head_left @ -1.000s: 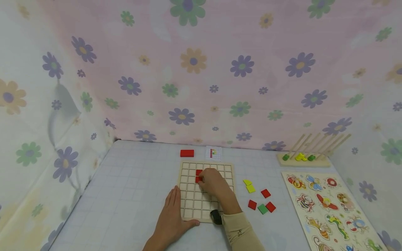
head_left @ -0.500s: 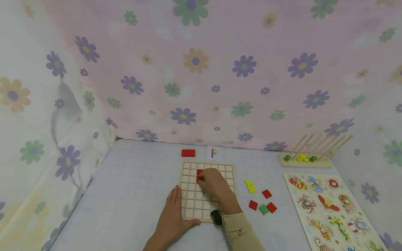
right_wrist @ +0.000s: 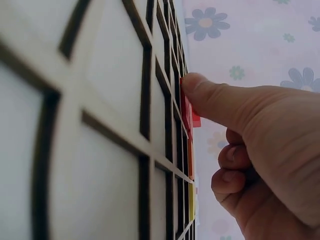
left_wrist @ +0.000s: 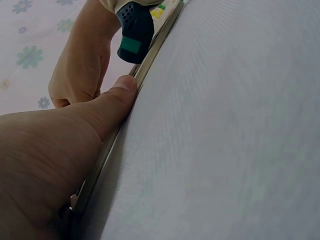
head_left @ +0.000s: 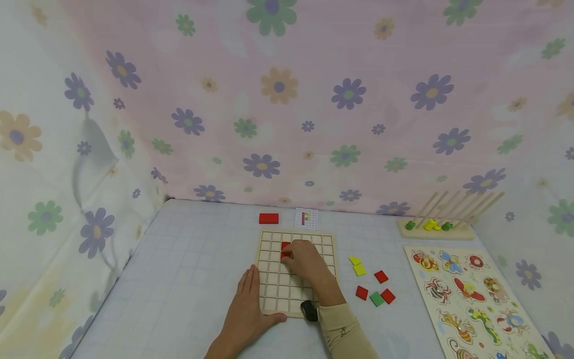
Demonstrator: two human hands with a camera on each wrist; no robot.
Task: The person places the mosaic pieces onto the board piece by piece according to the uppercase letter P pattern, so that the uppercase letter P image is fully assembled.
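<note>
A wooden grid board [head_left: 275,279] lies flat on the table. My left hand [head_left: 244,309] rests at its front left corner, fingers straight along the left edge; in the left wrist view the thumb [left_wrist: 122,90] touches the board's near edge. My right hand [head_left: 307,259] reaches over the grid, its thumb and index finger on a red square tile [head_left: 284,256] in one of the cells. Another red tile [head_left: 285,245] shows just behind it. In the right wrist view the thumb presses the red tile [right_wrist: 186,107], and a yellow tile [right_wrist: 191,200] sits farther along; the index fingertip is hidden.
Loose yellow tiles [head_left: 359,269], red tiles [head_left: 381,276] and a green tile [head_left: 376,298] lie right of the board. Behind it are a red block [head_left: 268,218] and a pattern card [head_left: 306,219]. An insect puzzle [head_left: 466,289] and a peg stand [head_left: 435,233] stand at the right.
The right hand's fingers shift very slightly at the red tile. The left hand, the board and the loose tiles stay put; the head view shifts slightly.
</note>
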